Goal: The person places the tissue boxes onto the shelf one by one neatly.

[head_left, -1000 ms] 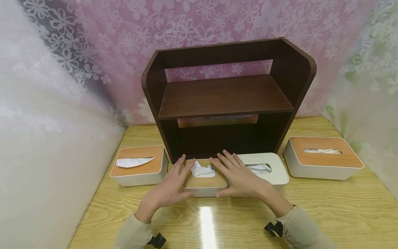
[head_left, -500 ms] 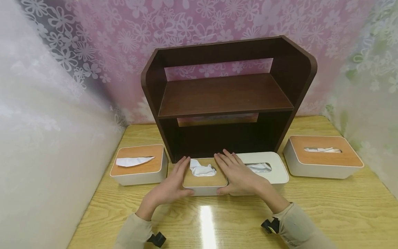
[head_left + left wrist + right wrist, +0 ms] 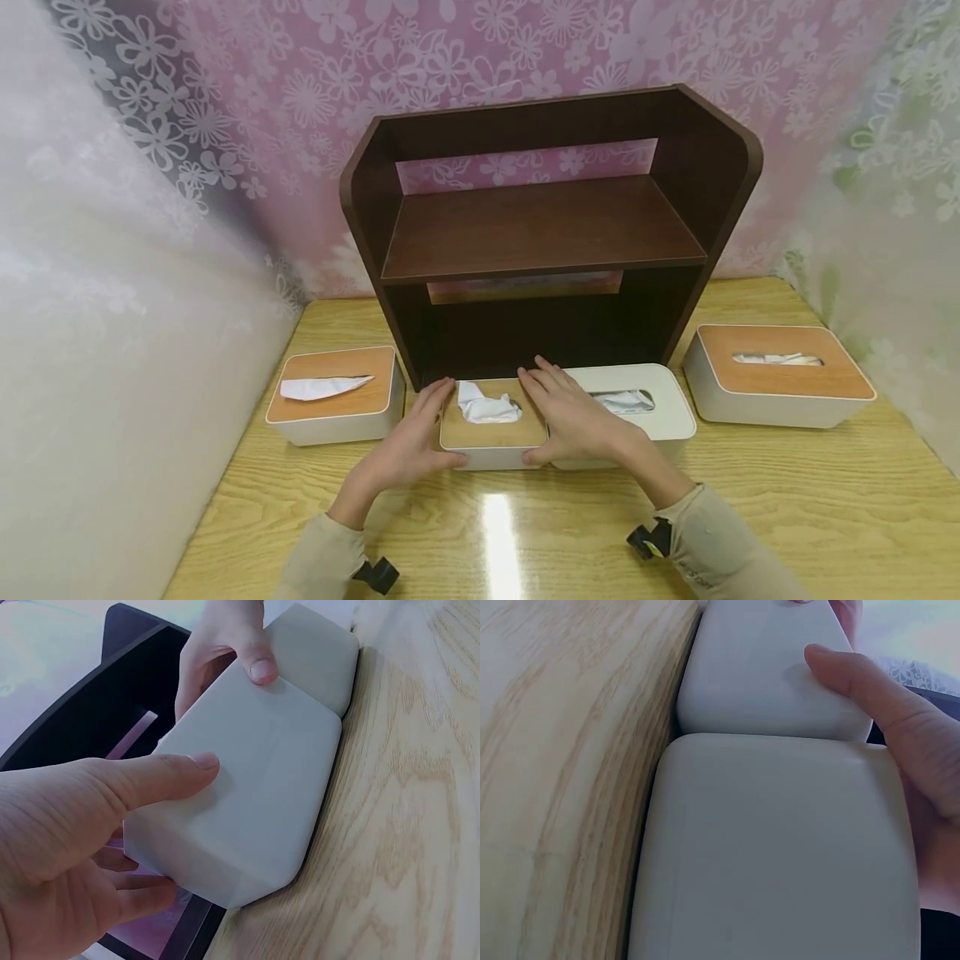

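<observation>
A tissue box [image 3: 491,458] with a light wooden lid and a white tissue poking out sits on the table in front of the shelf. My left hand [image 3: 408,446] grips its left end, thumb on the white front face [image 3: 247,772] and fingers along the side. At the right end my right hand [image 3: 573,421] holds it, thumb on the front and fingers over the lid's right edge; its thumb also shows in the right wrist view. Against that end stands an all-white tissue box [image 3: 667,408], partly covered by my right hand.
Behind the boxes rises a dark brown two-tier shelf [image 3: 543,225]. Tissue boxes with orange-brown wooden lids stand at the left [image 3: 337,429] and right [image 3: 780,408]. Wood-grain table [image 3: 585,533] stretches in front. Flowered cloth [image 3: 315,92] hangs behind and at both sides.
My left fingers have drawn back from over the lid to the box's left side. The right hand has settled at the right edge, with its thumb against the front. The boxes have stayed put.
</observation>
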`<action>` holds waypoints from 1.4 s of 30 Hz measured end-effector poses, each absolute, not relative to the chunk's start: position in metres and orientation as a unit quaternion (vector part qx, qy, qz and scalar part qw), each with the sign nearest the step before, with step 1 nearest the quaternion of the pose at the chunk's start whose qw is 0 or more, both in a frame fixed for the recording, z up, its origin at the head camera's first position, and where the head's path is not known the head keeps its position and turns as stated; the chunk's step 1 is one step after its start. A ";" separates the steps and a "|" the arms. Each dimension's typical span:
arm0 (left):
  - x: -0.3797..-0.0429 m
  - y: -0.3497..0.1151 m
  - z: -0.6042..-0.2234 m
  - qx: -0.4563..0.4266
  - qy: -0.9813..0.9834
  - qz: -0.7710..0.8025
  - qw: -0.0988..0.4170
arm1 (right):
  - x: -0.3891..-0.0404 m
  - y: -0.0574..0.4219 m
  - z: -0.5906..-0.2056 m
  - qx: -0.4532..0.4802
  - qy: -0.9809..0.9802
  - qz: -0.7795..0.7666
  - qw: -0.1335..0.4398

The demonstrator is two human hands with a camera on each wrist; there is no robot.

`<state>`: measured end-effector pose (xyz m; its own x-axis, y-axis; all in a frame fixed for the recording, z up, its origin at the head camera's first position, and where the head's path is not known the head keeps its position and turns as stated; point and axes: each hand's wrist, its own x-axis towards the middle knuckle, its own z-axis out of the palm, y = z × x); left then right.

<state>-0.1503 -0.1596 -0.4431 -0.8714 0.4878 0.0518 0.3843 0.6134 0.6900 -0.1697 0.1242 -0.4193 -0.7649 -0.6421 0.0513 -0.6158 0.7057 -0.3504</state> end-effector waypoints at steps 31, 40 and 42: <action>-0.158 -0.163 -0.428 0.244 0.788 0.565 0.013 | -0.185 0.118 -0.399 -0.276 0.848 -0.445 0.080; -0.171 -0.162 -0.429 0.259 0.772 0.580 0.008 | -0.194 0.116 -0.390 -0.268 0.847 -0.450 0.088; -0.174 -0.162 -0.430 0.257 0.774 0.579 0.010 | -0.197 0.116 -0.391 -0.263 0.854 -0.442 0.085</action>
